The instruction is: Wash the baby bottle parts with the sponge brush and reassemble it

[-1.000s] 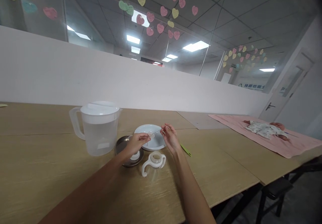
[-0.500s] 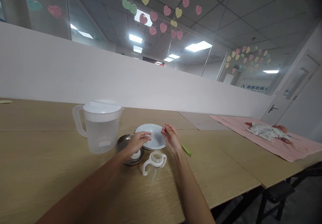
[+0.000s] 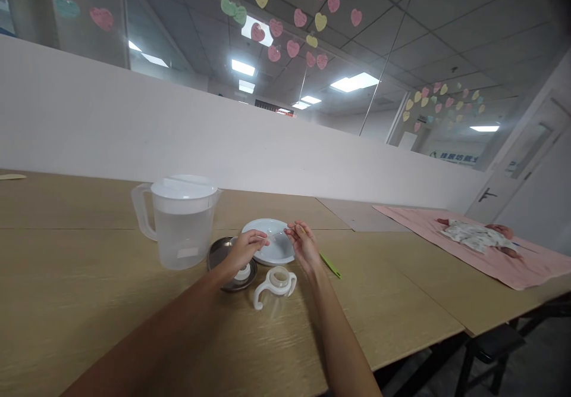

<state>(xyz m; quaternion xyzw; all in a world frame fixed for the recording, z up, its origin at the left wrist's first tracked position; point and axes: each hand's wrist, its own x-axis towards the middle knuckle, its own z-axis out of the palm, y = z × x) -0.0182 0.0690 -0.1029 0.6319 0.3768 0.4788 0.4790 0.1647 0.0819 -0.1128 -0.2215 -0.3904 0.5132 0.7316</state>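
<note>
Over the white basin (image 3: 275, 256), my right hand (image 3: 304, 247) pinches a thin, clear, straw-like piece (image 3: 277, 232). My left hand (image 3: 242, 250) meets its other end with closed fingertips; the piece is too faint to make out fully. Below my hands, a clear baby bottle with a white two-handled collar (image 3: 277, 284) stands uncapped on the table. A round steel dish (image 3: 217, 255) lies partly hidden under my left hand, with a white cap-like part (image 3: 243, 274) in it.
A lidded clear pitcher (image 3: 185, 230) stands left of the dish. Just right of my right hand lies a green handle (image 3: 331, 266). Farther right, a baby doll (image 3: 473, 235) in patterned clothes rests on a pink cloth (image 3: 414, 221). A white wall (image 3: 178, 129) rises behind the table.
The fingers of my left hand have closed together at the thin piece. My right hand stays pinched in nearly the same place. The view has shifted slightly.
</note>
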